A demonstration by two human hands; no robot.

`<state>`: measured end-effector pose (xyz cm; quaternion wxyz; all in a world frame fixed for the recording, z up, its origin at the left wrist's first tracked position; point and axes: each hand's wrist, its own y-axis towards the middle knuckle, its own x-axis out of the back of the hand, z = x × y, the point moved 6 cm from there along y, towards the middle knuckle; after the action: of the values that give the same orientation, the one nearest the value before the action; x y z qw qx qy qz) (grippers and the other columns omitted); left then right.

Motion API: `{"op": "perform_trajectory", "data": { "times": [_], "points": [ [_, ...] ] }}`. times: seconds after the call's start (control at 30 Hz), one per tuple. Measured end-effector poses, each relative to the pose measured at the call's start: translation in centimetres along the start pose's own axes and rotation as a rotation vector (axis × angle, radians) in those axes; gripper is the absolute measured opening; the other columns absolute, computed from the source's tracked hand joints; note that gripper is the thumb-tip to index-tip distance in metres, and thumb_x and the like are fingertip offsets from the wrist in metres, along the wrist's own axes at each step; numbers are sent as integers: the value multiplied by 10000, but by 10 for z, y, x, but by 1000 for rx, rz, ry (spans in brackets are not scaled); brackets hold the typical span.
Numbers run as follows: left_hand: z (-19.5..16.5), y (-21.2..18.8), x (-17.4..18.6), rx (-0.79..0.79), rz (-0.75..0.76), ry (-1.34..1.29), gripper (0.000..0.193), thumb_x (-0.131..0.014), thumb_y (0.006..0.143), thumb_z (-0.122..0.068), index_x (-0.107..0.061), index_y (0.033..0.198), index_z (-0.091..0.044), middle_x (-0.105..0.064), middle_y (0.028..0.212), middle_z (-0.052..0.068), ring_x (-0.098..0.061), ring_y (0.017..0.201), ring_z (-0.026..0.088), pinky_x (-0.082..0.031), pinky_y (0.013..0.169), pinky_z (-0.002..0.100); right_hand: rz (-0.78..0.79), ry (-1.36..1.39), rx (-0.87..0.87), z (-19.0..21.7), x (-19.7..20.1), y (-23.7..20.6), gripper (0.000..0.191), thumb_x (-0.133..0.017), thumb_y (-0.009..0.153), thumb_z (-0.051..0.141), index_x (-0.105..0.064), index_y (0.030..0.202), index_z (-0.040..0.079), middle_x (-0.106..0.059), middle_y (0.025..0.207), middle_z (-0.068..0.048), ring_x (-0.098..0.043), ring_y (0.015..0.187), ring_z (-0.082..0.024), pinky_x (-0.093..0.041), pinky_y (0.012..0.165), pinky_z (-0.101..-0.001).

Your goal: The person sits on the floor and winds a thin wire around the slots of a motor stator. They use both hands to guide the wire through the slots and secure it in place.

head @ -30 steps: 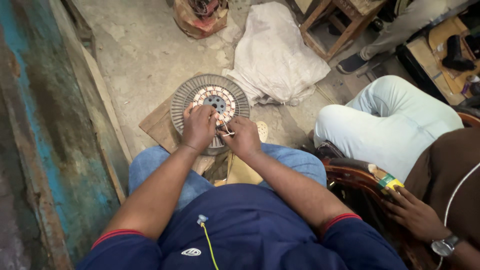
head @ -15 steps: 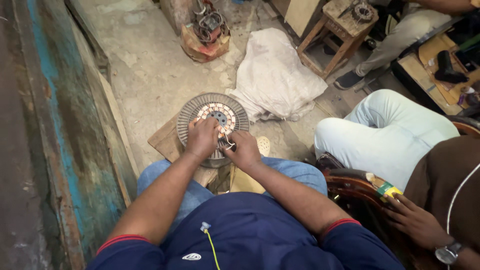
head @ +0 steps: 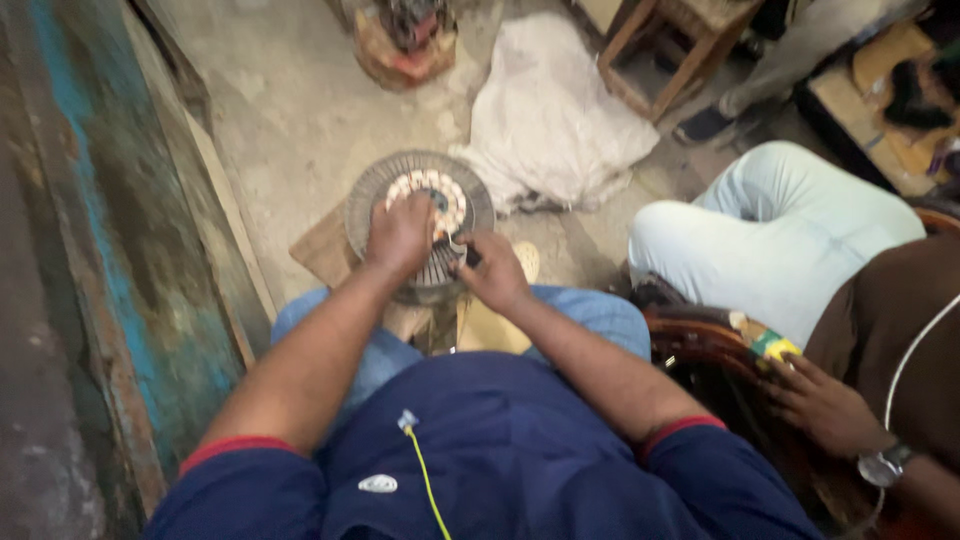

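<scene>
Concrete floor [head: 290, 120] bears white cloth [head: 550, 120]; both hands' grip holds the stator [head: 420, 215].

Open concrete floor [head: 290, 120] lies ahead and to my left of the round motor stator [head: 420, 225], giving room to reach. The blue-painted wall [head: 90, 250] closes my left side. On my right, a seated person's knee [head: 760, 240] and the white sack [head: 555, 120] block passage.

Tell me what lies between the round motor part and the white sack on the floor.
Head view: nothing; the white sack lies right against the round motor part's right-hand rim.
</scene>
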<state>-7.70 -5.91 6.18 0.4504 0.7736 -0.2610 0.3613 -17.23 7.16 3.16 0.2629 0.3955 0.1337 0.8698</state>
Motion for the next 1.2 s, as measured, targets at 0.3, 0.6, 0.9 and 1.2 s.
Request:
{"op": "perform_trajectory", "data": {
  "times": [0.3,0.6,0.9,1.2],
  "points": [
    [4,10,2,78,99,-74,127,-658,968,-195,-613,1022,-89,-705,895,103,-671,906,339,-442,828,546,-26,82,-164,-6,5,-3,408,-861,795,221,-697,1141,81,-692,1009,-110,-651,903,-263,-542,821,-387],
    [5,17,1,120,112,-88,141,-668,979,-221,-620,1006,-91,-708,882,94,-672,897,342,-449,811,537,57,-79,-175,17,0,18,267,-840,803,322,-760,927,99,-663,845,-114,-648,830,-321,-516,733,-429],
    [5,8,-5,139,170,-48,135,-666,959,-223,-623,1015,-107,-713,901,85,-675,923,323,-435,844,537,104,-103,-252,6,-9,15,208,-758,878,285,-716,882,81,-660,844,-145,-662,798,-342,-510,706,-464],
    [6,4,-7,115,153,-62,142,-664,955,-218,-618,1024,-103,-721,945,80,-675,958,323,-422,851,543,93,-120,-208,5,-13,12,244,-816,820,332,-738,851,103,-657,842,-92,-665,801,-294,-528,702,-424]
  ]
}}
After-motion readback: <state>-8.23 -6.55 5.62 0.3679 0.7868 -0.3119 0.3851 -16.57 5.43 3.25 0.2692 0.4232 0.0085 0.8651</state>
